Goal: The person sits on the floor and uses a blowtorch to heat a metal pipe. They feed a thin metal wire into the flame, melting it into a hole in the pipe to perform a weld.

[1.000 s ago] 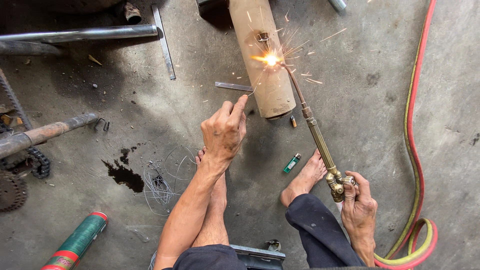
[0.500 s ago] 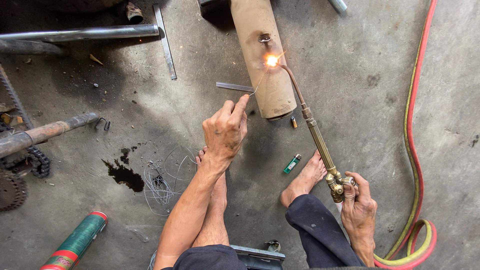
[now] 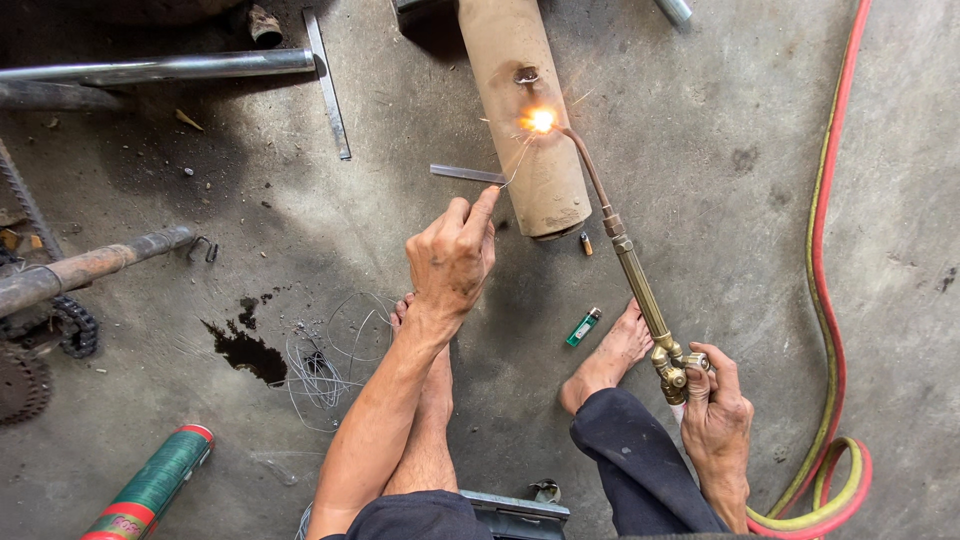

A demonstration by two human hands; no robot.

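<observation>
Hidden or cut off: the tan metal cylinder [image 3: 525, 110] ran out of the top edge of the frame, so its far end was not seen; the green canister [image 3: 150, 487] at lower left was cropped by the bottom edge; the thin filler rod [image 3: 515, 170] was so fine that only a pale line near the flame could be made out, and it seemed to meet the cylinder at the glow.
Left hand: the left hand [image 3: 452, 258], centre of the frame, was pinched closed on the filler rod, thumb and forefinger pointing up toward the flame.
Right hand: the right hand [image 3: 715, 410], lower right, was clenched around the valve end of the brass torch [image 3: 635, 285].
Torch and flame: the torch slanted up and left from that hand, its curved copper tip ending at the bright flame [image 3: 541, 121] on the cylinder's side, just below a small round hole.
Cylinder relative to grip: it lay above both hands, held by neither, touched only at the flame point.
Floor: stained grey concrete [image 3: 720, 150] with a dark spill [image 3: 245, 350] left of centre, loose wire beside it, a green lighter [image 3: 583, 327] between the bare feet.
Surroundings: red and yellow hoses [image 3: 830, 300] ran down the right edge; steel pipes [image 3: 170, 68] lay at upper left, a flat metal strip [image 3: 466, 174] beside the cylinder.
</observation>
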